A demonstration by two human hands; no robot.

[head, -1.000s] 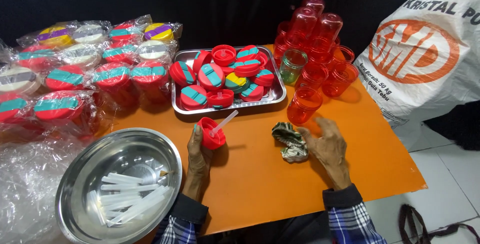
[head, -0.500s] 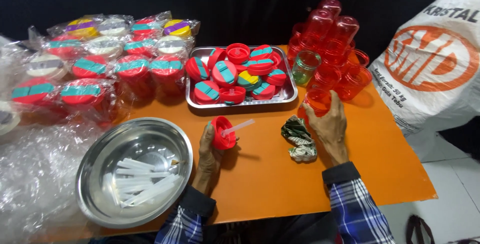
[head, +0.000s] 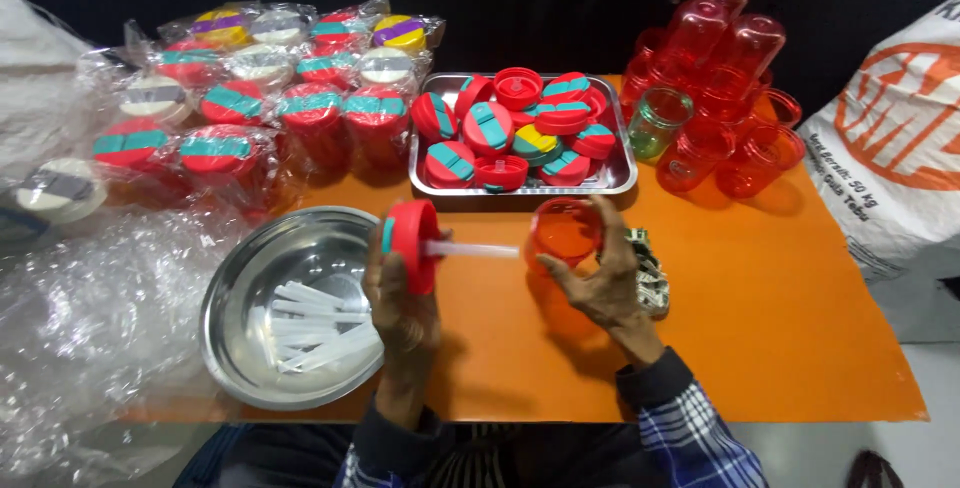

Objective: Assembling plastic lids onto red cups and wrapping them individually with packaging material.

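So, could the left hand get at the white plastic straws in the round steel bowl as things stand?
Probably not at once: the left hand is full, its grip shut on a red lid with a white straw. The white plastic straws lie uncovered in the round steel bowl right beside it.

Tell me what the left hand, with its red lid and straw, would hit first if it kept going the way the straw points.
Probably the clear red plastic bottle held in the right hand: the left hand's white straw points at its mouth, though depth is unclear.

Red lid (head: 413,245) with straw (head: 470,249), red cup (head: 566,233)
Held above orange table: lid tilted on edge at left, white straw pointing right toward open, translucent cup.
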